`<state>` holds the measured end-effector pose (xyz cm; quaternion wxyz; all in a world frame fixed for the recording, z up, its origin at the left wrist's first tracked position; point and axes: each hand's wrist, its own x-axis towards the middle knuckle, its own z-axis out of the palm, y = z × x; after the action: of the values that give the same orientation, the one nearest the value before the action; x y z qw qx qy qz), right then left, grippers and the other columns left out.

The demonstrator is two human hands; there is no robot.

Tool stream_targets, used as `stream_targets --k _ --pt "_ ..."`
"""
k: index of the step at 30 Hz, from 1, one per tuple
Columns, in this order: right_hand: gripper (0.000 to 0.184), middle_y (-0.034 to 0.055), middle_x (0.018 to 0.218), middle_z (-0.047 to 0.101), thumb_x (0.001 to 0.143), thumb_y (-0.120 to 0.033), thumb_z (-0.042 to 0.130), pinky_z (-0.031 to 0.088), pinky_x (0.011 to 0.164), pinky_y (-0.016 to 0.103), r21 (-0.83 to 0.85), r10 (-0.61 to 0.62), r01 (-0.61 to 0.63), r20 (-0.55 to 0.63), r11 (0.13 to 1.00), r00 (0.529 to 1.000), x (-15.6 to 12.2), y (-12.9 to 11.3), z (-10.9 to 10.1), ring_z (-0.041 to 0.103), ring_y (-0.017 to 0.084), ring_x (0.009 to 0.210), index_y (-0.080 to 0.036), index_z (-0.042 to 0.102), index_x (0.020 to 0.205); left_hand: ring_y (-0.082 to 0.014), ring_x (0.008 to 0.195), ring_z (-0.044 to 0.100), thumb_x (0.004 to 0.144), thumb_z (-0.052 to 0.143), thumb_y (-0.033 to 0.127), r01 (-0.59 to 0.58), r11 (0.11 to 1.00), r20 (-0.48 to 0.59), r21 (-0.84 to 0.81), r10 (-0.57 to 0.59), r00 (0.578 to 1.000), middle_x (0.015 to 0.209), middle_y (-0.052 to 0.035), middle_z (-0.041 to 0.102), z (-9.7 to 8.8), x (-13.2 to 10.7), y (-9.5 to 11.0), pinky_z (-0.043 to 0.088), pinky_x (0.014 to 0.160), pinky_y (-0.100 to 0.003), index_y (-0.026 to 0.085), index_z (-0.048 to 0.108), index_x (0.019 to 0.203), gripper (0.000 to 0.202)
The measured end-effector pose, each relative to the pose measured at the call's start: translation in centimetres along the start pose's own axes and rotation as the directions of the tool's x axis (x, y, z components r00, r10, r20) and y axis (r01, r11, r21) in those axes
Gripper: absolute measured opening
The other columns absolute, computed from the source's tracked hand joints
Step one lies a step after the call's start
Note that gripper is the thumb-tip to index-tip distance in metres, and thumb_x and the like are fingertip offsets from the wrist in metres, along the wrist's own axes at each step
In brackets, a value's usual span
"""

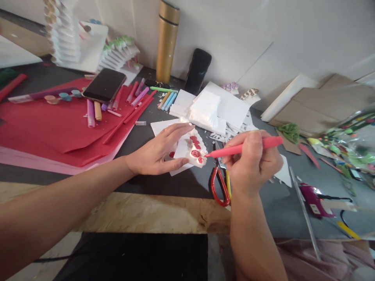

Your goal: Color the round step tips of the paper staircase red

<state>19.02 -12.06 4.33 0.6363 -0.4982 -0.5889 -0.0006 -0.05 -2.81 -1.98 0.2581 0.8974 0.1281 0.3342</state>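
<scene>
In my right hand is a red felt-tip pen, gripped by closed fingers. Its tip reaches a small white scalloped piece bearing several red-coloured ovals. My left hand lies over white card beside that piece, its fingers stretched out and the thumb apart from them. The hand partly hides the card and another red spot near the palm. Under the pen, between the hands, rest pliers or cutters with red and yellow handles.
Stacked white paper lies behind the hands. A phone and several markers rest around red sheets at left. A gold flask and a dark upright device stand by the wall. A purple device sits at right.
</scene>
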Motion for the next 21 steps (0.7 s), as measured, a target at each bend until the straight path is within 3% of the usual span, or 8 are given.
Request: stream_targets --k 4,6,9,13,17,21 --pt "0.034 -0.0049 0.050 0.054 0.098 -0.036 0.045 0.031 0.030 0.024 0.043 0.056 -0.054 -0.043 0.998 0.997 0.1 -0.9 -0.1 0.045 0.006 0.033 -0.021 0.058 0.070 -0.0370 0.144 0.034 0.087 0.064 0.042 0.001 1.000 -0.010 -0.003 -0.001 1.000 0.154 -0.0202 0.037 0.0 0.0 0.0 0.033 0.117 -0.059 0.018 0.026 0.154 0.081" --pt "0.030 -0.0042 0.056 0.057 0.097 -0.036 0.047 0.034 0.031 0.024 0.053 0.024 -0.020 -0.067 0.998 0.997 -0.5 -1.1 -0.3 0.051 0.007 0.037 -0.021 0.056 0.073 -0.0370 0.145 0.033 0.086 0.064 0.042 0.002 1.000 -0.010 0.003 -0.002 1.000 0.154 -0.0207 0.037 -0.1 0.0 0.0 0.033 0.117 -0.059 0.018 0.026 0.154 0.082" --pt "0.009 -0.0051 0.064 0.060 0.089 -0.025 0.060 0.040 0.035 0.023 0.070 -0.017 0.023 -0.090 0.997 0.996 -2.1 -1.1 -0.9 0.053 0.007 0.039 -0.019 0.058 0.082 -0.0365 0.145 0.033 0.087 0.063 0.042 0.000 1.000 -0.006 0.009 0.000 1.000 0.154 -0.0209 0.036 -0.1 -0.1 0.1 0.032 0.117 -0.059 0.018 0.026 0.154 0.081" --pt "0.006 -0.0053 0.065 0.061 0.088 -0.020 0.059 0.048 0.045 0.027 -0.038 -0.116 0.112 -0.147 0.993 0.982 -4.3 -0.9 -1.4 0.056 0.008 0.042 -0.019 0.059 0.082 -0.0360 0.145 0.032 0.088 0.062 0.043 -0.009 1.000 0.002 0.012 0.009 1.000 0.154 -0.0200 0.037 -0.1 -0.1 0.2 0.033 0.117 -0.059 0.020 0.025 0.155 0.080" --pt "0.008 -0.0054 0.057 0.058 0.087 -0.016 0.057 0.048 0.049 0.028 -0.094 -0.127 0.118 -0.093 0.989 0.988 -4.8 -1.0 -1.4 0.058 0.010 0.047 -0.018 0.059 0.080 -0.0360 0.145 0.033 0.088 0.061 0.044 -0.014 1.000 0.005 0.019 0.014 1.000 0.153 -0.0202 0.038 -0.1 -0.1 0.3 0.033 0.117 -0.058 0.019 0.025 0.155 0.080" --pt "0.009 -0.0052 0.057 0.057 0.084 -0.011 0.055 0.047 0.049 0.026 -0.087 -0.255 0.251 -0.027 0.964 0.967 -4.3 -1.2 -1.0 0.056 0.010 0.049 -0.018 0.060 0.082 -0.0360 0.145 0.033 0.087 0.062 0.044 -0.016 1.000 0.001 0.023 0.016 1.000 0.153 -0.0205 0.039 -0.1 -0.1 0.4 0.034 0.116 -0.057 0.018 0.026 0.154 0.080"
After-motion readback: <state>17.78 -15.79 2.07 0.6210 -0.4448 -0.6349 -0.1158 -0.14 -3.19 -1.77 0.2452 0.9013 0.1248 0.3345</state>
